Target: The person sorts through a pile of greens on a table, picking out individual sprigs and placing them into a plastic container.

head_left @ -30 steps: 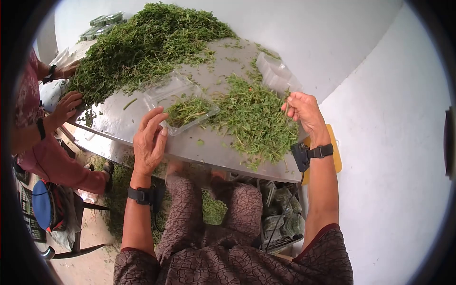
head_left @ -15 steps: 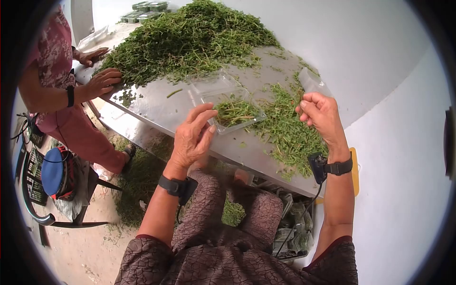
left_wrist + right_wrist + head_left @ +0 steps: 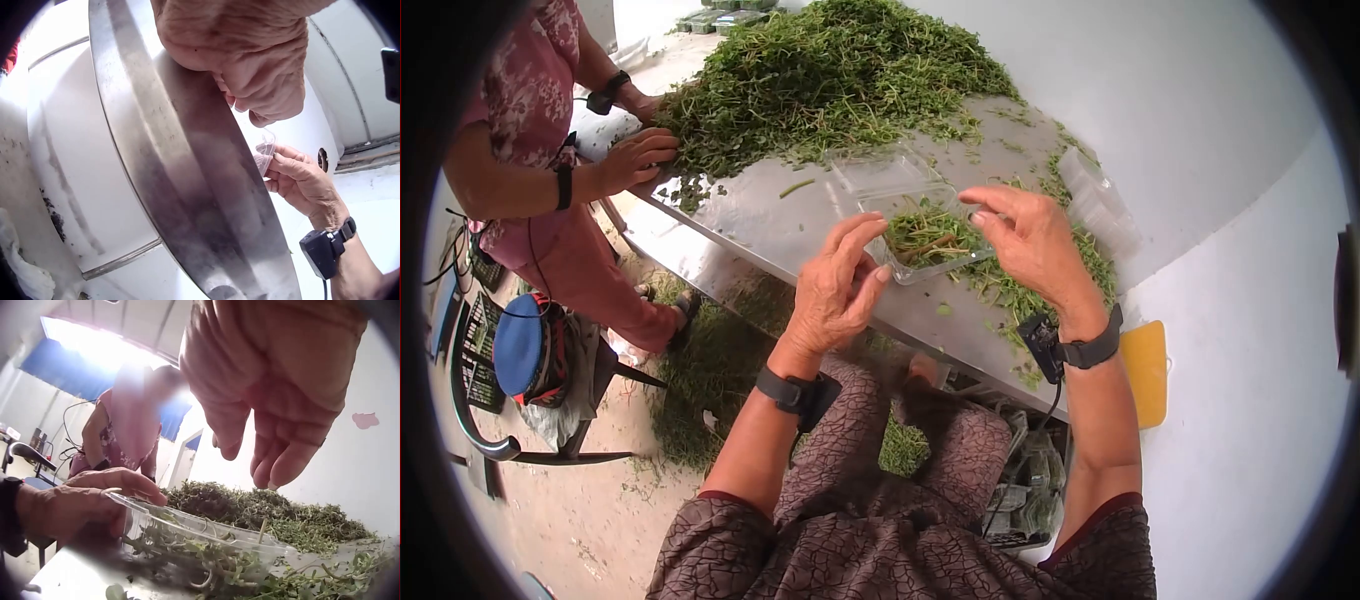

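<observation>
A clear plastic box (image 3: 915, 272) with its lid folded back lies on the metal table (image 3: 800, 240), partly filled with green sprigs (image 3: 930, 238). At its left side the left hand (image 3: 832, 285) has its fingers bent loosely by the rim; in the right wrist view this hand (image 3: 94, 500) rests against the box wall (image 3: 187, 525). Over the box's right edge is the right hand (image 3: 1035, 245), fingers extended and slightly bent. In the right wrist view the right hand (image 3: 275, 387) hangs above the box with fingers apart, and nothing shows between them.
A large heap of greens (image 3: 830, 85) covers the table's far side, and a smaller pile (image 3: 1090, 265) lies to the right beside stacked clear boxes (image 3: 1095, 200). Another person's hand (image 3: 638, 160) touches the heap's left edge. A yellow board (image 3: 1145, 375) stands beyond the right wrist.
The right hand has moved left from the small pile to the box, and the stem it pinched no longer shows in it. The left hand stays beside the box. The head view has shifted.
</observation>
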Demonstrator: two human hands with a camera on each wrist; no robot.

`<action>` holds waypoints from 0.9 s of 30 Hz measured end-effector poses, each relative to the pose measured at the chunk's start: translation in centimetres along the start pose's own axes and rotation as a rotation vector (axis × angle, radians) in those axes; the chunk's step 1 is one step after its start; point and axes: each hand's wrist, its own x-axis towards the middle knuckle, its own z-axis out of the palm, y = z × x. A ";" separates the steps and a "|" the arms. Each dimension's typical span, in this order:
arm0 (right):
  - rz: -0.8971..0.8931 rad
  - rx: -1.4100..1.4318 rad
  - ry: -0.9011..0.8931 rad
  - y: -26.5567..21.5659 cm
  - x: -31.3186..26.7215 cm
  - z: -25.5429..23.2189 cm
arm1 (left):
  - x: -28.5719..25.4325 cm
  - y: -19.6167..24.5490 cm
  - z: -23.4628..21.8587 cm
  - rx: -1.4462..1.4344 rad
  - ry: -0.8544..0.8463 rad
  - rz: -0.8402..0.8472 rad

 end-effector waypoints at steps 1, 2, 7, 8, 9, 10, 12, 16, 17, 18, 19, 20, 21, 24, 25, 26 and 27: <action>0.012 -0.028 -0.033 0.1 -0.3 0.1 | 0.0 0.0 0.0 0.014 -0.005 -0.001; 0.017 -0.028 -0.035 0.0 -0.6 0.2 | -0.1 0.0 0.1 0.011 -0.008 -0.004; -0.099 0.032 -0.095 -0.2 -1.2 1.1 | 0.0 0.1 0.0 0.065 -0.022 0.017; -0.097 0.034 -0.092 -0.1 -1.2 1.4 | 0.0 0.1 -0.1 0.066 -0.025 0.019; -0.147 -0.005 -0.167 0.1 -1.2 1.7 | 0.0 0.2 -0.1 0.075 -0.019 0.021; -0.196 -0.044 -0.242 0.3 -1.2 2.0 | 0.1 0.2 -0.1 0.084 -0.012 0.021; -0.208 -0.035 -0.295 0.6 -1.3 2.9 | 0.1 0.2 -0.1 0.079 -0.029 0.013; -0.251 0.046 -0.215 0.8 -1.4 3.1 | 0.0 0.4 -0.2 0.093 -0.040 -0.002; -0.249 0.049 -0.216 0.8 -1.4 3.0 | 0.0 0.3 -0.2 0.095 -0.043 -0.005; -0.244 0.092 -0.158 0.7 -1.2 2.7 | 0.0 0.3 -0.1 0.099 -0.029 0.008; -0.238 0.134 -0.100 0.6 -1.1 2.5 | 0.0 0.3 -0.1 0.102 -0.014 0.022; -0.239 0.134 -0.101 0.7 -1.1 2.3 | 0.0 0.3 -0.1 0.102 -0.013 0.021; -0.218 0.133 -0.071 0.8 -1.1 2.1 | 0.0 0.3 -0.1 0.104 -0.013 0.019; -0.219 0.105 -0.070 0.7 -1.4 2.3 | 0.0 0.3 -0.1 0.108 -0.018 0.015; -0.243 0.077 -0.098 0.6 -1.4 2.5 | 0.0 0.3 -0.1 0.113 -0.020 0.015; -0.239 0.075 -0.096 0.7 -1.5 2.9 | 0.0 0.3 -0.1 0.110 -0.023 0.017; -0.249 0.049 -0.145 0.9 -1.6 3.6 | 0.0 0.3 -0.1 0.107 -0.018 0.015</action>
